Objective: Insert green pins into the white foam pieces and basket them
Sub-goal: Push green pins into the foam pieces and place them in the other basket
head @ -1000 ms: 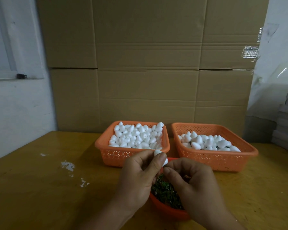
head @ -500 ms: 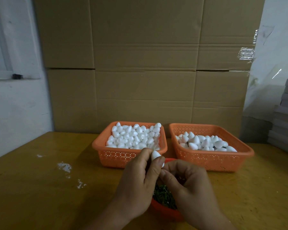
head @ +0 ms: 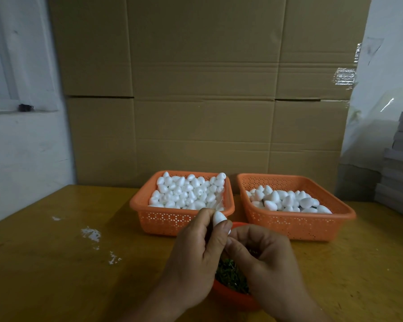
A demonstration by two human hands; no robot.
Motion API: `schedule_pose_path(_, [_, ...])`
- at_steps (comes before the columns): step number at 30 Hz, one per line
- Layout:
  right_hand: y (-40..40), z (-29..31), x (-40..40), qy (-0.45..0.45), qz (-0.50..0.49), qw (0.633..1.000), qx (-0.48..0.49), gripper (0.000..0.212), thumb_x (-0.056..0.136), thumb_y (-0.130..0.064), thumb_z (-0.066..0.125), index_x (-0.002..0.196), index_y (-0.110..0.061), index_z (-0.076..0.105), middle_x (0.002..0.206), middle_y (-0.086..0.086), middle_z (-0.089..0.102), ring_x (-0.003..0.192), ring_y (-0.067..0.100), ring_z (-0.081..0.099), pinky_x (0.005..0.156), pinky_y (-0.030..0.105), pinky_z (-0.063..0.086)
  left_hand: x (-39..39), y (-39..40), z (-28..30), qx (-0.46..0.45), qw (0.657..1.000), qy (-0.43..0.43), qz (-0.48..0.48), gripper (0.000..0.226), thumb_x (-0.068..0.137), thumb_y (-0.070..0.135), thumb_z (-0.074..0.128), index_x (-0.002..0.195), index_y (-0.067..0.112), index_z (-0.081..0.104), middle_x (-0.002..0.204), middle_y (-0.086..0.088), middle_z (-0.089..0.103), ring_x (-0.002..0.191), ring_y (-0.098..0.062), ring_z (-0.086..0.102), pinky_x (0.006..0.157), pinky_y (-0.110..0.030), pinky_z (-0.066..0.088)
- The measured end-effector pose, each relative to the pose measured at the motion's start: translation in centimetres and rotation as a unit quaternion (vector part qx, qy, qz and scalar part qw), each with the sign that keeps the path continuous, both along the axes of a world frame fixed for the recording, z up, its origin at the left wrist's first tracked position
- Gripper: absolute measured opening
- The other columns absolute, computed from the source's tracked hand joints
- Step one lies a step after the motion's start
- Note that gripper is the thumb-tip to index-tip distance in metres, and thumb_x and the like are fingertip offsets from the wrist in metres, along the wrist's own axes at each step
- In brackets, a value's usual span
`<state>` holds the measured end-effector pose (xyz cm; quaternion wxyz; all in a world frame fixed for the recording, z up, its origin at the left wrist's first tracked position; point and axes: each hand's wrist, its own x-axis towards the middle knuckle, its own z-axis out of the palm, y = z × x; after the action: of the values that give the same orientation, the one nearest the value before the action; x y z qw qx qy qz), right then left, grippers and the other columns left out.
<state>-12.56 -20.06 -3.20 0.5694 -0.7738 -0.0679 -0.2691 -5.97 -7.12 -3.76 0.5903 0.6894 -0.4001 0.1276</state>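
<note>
The person's left hand (head: 193, 259) pinched a small white egg-shaped foam piece (head: 219, 219) between thumb and forefinger, holding it upright above the near edge of a round orange plastic bowl (head: 233, 298). The right hand (head: 265, 259) sat just beside it — fingers curled inward, fingertips meeting the underside of the foam piece; whether they pinched a pin could not be told, since the grip was hidden. Inside the bowl lay a heap of thin green pins (head: 230, 275), partly covered by both hands.

Behind the hands, on the yellow-brown wooden table (head: 56, 275), stood two perforated orange plastic baskets side by side. The left orange basket (head: 168, 219) was filled nearly to its rim with plain white foam pieces (head: 186, 194). The right orange basket (head: 296, 226) held a lower layer of larger-looking white foam pieces (head: 286, 201) — a little dark green showed among them. White crumbs (head: 91, 233) were scattered on the table to the left. A wall of brown cardboard boxes (head: 205, 89) rose behind the baskets, with a stack of grey boards (head: 400, 159) at the far right.
</note>
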Motion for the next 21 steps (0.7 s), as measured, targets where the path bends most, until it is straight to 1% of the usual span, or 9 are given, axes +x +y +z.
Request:
schedule_pose_path(2, [0.0, 0.2, -0.1, -0.003, 0.005, 1.000, 0.018, 0.006, 0.083, -0.030, 0.070, 0.083, -0.027, 0.076, 0.078, 0.002, 0.077, 0.072, 0.018, 0.073, 0.065, 0.025, 0.058, -0.1, -0.1, 0.0, -0.005, 1.000, -0.001, -0.008, 0.023, 0.096, 0.055, 0.047, 0.085, 0.035, 0.055, 0.069, 0.014, 0.058, 0.063, -0.001, 0.053, 0.057, -0.018, 0.042])
schedule_pose_path(3, [0.0, 0.3, -0.1, -0.004, 0.008, 1.000, 0.028, 0.011, 0.080, -0.034, 0.069, 0.083, -0.027, 0.076, 0.078, 0.002, 0.077, 0.072, 0.017, 0.074, 0.065, 0.025, 0.058, -0.1, -0.1, 0.0, -0.008, 1.000, -0.003, -0.011, 0.021, 0.096, 0.053, 0.048, 0.087, 0.036, 0.056, 0.071, 0.014, 0.060, 0.065, -0.001, 0.056, 0.058, -0.016, 0.043])
schedule_pose_path(5, [0.0, 0.4, -0.1, -0.006, 0.018, 0.999, 0.038, 0.014, 0.078, -0.034, 0.068, 0.083, -0.025, 0.077, 0.076, 0.003, 0.077, 0.068, 0.013, 0.073, 0.061, 0.021, 0.055, -0.1, -0.1, 0.0, -0.014, 1.000, 0.003, -0.019, 0.019, 0.096, 0.053, 0.049, 0.088, 0.038, 0.058, 0.073, 0.015, 0.062, 0.068, 0.000, 0.059, 0.060, -0.015, 0.044])
schedule_pose_path(9, [0.2, 0.4, -0.1, -0.014, 0.038, 0.997, 0.061, 0.011, 0.085, -0.015, 0.071, 0.076, -0.012, 0.076, 0.064, 0.004, 0.073, 0.048, 0.000, 0.061, 0.048, 0.008, 0.042, 0.1, 0.2, 0.0, -0.020, 0.999, 0.034, -0.036, 0.023, 0.094, 0.056, 0.049, 0.087, 0.037, 0.060, 0.073, 0.013, 0.063, 0.069, 0.002, 0.058, 0.061, -0.017, 0.045])
schedule_pose_path(11, [0.2, 0.4, -0.1, -0.013, 0.044, 0.996, 0.072, 0.014, 0.088, -0.005, 0.068, 0.077, -0.007, 0.076, 0.065, 0.007, 0.073, 0.047, 0.000, 0.060, 0.048, 0.008, 0.042, 0.2, 0.2, 0.1, -0.023, 0.997, 0.049, -0.045, 0.028, 0.093, 0.059, 0.050, 0.088, 0.035, 0.063, 0.073, 0.012, 0.063, 0.070, 0.001, 0.058, 0.062, -0.018, 0.046])
schedule_pose_path(14, [0.0, 1.3, -0.3, -0.004, 0.053, 0.993, 0.106, 0.013, 0.089, -0.002, 0.065, 0.079, -0.001, 0.073, 0.065, 0.010, 0.072, 0.048, 0.002, 0.061, 0.049, 0.010, 0.045, 0.0, 0.2, 0.1, -0.022, 0.996, 0.064, -0.061, 0.030, 0.095, 0.061, 0.044, 0.099, 0.040, 0.065, 0.073, 0.016, 0.062, 0.069, 0.003, 0.058, 0.062, -0.018, 0.046])
schedule_pose_path(17, [-1.4, 1.8, 0.3, 0.008, -0.025, 0.994, 0.101, 0.013, 0.089, -0.012, 0.069, 0.078, -0.008, 0.075, 0.069, 0.009, 0.072, 0.052, 0.005, 0.056, 0.052, 0.017, 0.045, -0.1, 0.2, -0.3, -0.001, 0.996, 0.075, -0.043, 0.044, 0.091, 0.069, 0.039, 0.118, 0.042, 0.061, 0.071, 0.012, 0.059, 0.067, -0.003, 0.056, 0.062, -0.028, 0.046])
schedule_pose_path(19, [-3.2, 2.1, 1.3, 0.020, -0.098, 0.991, 0.093, 0.016, 0.090, -0.019, 0.069, 0.076, -0.011, 0.074, 0.071, 0.011, 0.071, 0.057, 0.015, 0.057, 0.055, 0.028, 0.048, -0.2, 0.1, -0.6, 0.029, 0.998, 0.050, -0.026, 0.046, 0.091, 0.070, 0.037, 0.112, 0.037, 0.063, 0.067, 0.008, 0.055, 0.063, -0.011, 0.054, 0.059, -0.040, 0.046])
schedule_pose_path(21, [-5.2, 2.4, 2.5, 0.024, -0.177, 0.981, 0.078, 0.018, 0.091, -0.021, 0.069, 0.075, -0.016, 0.074, 0.074, 0.012, 0.072, 0.060, 0.019, 0.058, 0.058, 0.035, 0.050, -0.5, 0.0, -0.7, 0.061, 0.998, 0.023, -0.017, 0.047, 0.094, 0.068, 0.035, 0.101, 0.032, 0.064, 0.066, 0.005, 0.053, 0.063, -0.016, 0.054, 0.061, -0.043, 0.045])
